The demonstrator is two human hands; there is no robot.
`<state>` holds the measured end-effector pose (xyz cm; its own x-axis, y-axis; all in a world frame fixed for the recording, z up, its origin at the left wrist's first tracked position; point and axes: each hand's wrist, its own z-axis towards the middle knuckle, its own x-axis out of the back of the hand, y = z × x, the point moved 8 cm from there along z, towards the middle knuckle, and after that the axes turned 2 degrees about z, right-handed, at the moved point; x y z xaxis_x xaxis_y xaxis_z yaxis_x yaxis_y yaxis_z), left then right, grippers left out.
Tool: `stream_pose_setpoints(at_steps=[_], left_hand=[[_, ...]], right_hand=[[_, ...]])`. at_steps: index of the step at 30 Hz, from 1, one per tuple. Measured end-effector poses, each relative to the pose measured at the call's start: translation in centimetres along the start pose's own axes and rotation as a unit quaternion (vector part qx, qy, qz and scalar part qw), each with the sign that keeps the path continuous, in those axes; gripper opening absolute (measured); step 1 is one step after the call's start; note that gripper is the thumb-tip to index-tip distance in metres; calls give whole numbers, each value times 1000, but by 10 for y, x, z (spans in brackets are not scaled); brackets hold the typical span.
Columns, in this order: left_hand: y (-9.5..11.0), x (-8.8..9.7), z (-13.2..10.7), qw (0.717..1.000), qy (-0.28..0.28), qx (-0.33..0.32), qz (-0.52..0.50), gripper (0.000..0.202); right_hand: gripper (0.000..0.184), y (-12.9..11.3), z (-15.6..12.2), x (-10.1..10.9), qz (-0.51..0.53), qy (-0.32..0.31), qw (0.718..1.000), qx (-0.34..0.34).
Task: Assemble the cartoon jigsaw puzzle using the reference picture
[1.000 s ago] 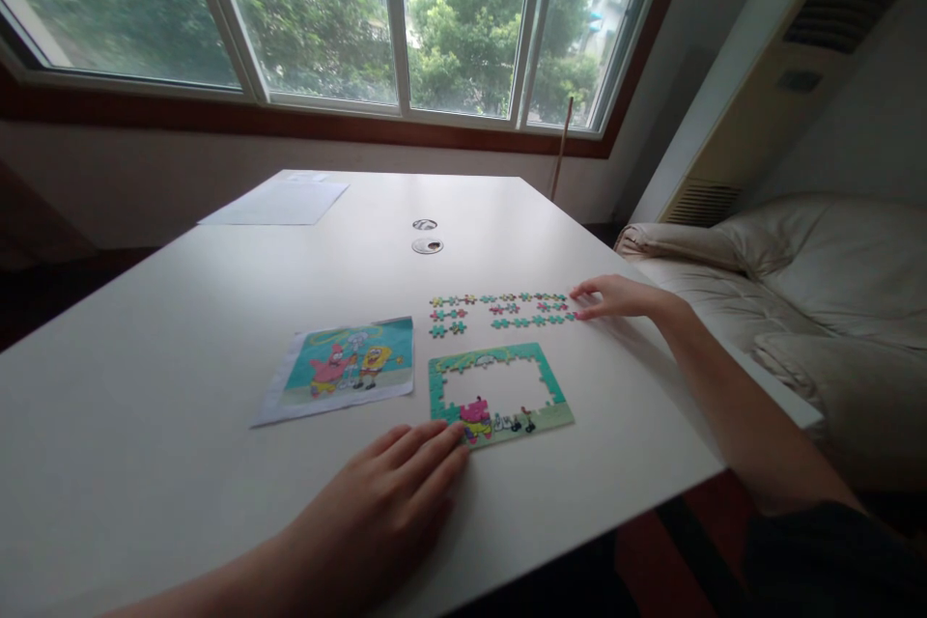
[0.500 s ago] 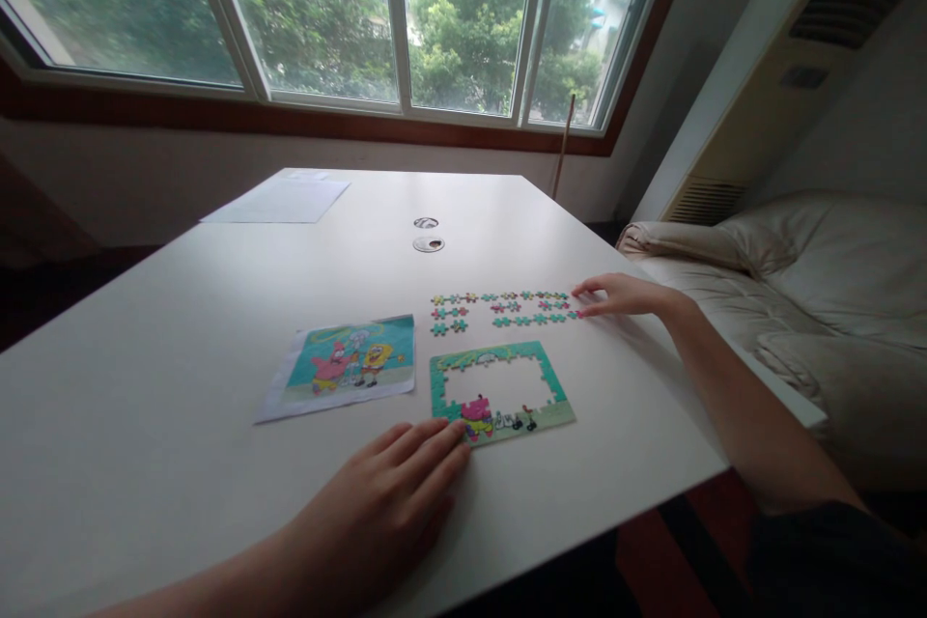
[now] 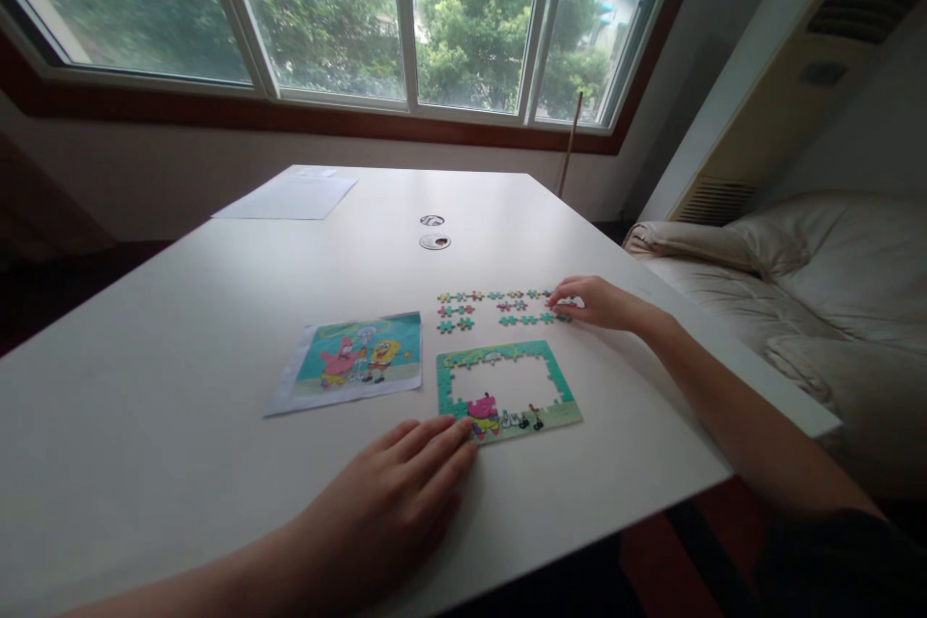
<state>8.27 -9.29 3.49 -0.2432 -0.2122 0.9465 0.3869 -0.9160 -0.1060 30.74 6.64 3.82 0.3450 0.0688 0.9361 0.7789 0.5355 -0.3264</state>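
Observation:
My left hand (image 3: 406, 478) lies flat with fingers stretched out, its fingertips on the lower-left corner of a partly assembled jigsaw puzzle (image 3: 565, 410). The puzzle has its border and some lower pieces in place around a white gap. Beyond it, loose puzzle pieces (image 3: 456, 311) are laid out in short rows. My right hand (image 3: 590, 301) is over the right end of these rows. Its thumb and forefinger close in a pinch at a small puzzle piece (image 3: 548, 304) of the middle row, partly hidden by the fingers.
Left of the puzzle lies a printed cartoon picture (image 3: 362, 357) on white paper. White sheets (image 3: 286, 197) lie at the table's far left. Two round inserts (image 3: 435, 241) are set in the white tabletop (image 3: 181, 357). A pale sofa (image 3: 855, 251) stands beyond the right edge.
My right hand has moved left from the end of the rows onto the pieces, and its fingers have drawn together. My left hand stays on the puzzle corner. The view has shifted slightly.

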Motion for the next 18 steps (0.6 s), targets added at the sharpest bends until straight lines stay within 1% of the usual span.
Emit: stream_pose_setpoints(at_steps=[3,8,12,18], left_hand=[[1,1,0,1000,-1,-3,5,32],[2,0,1,1000,-6,-13,9,32],[1,-3,0,1000,-9,-8,5,31],[1,-4,-1,1000,-15,-6,12,31]], right_hand=[[23,-7,1,-3,-2,6,1000,22],[23,-18,2,-9,-23,-14,998,49],[22,-19,2,-10,-16,-22,998,51],[22,-21,2,-9,-12,-16,998,52]])
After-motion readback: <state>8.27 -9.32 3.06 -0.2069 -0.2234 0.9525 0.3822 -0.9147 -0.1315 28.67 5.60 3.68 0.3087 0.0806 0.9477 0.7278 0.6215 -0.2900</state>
